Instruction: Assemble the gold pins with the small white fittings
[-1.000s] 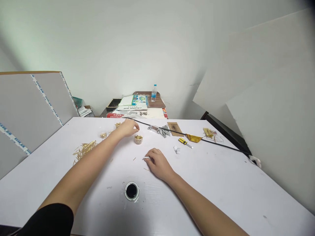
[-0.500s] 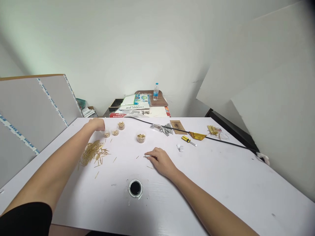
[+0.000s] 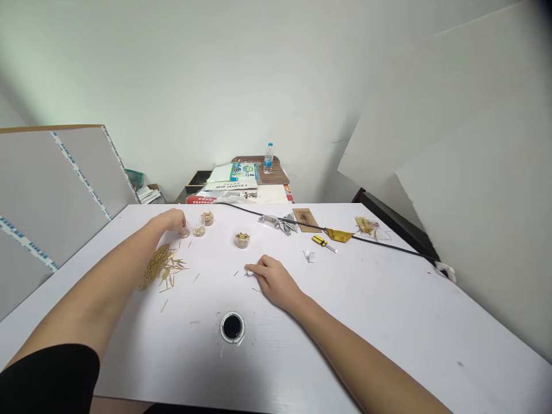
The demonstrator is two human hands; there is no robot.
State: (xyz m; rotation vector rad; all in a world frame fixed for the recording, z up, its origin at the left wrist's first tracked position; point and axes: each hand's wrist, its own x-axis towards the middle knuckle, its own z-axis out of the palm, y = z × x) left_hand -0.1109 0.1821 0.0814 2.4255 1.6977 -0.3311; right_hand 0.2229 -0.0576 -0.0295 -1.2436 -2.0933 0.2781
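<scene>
My left hand (image 3: 173,219) reaches to the far left of the table, its fingers curled down at the rim of a small clear cup (image 3: 185,233). The fingertips are mostly hidden. Beside it stand another small cup (image 3: 199,231) and a fuller cup (image 3: 207,218) of gold pins. Nearer me lies a loose heap of thin gold pins (image 3: 156,265). My right hand (image 3: 276,282) rests on the table, index finger stretched forward and thumb beneath, closed on a small whitish piece (image 3: 249,272). Single pins lie close to it, and a cup of gold parts (image 3: 242,240) stands beyond.
An open round pot of black liquid (image 3: 232,327) stands near the front. Right of centre are a yellow-black screwdriver (image 3: 324,243), a brown card (image 3: 307,219), silver packets (image 3: 288,225) and a black cable (image 3: 388,245). A grey panel (image 3: 38,201) borders the left side.
My left hand has shifted slightly right, closer over the small cup. My right hand stays nearly in place, and more of the whitish piece shows. The whole view has moved a little.
</scene>
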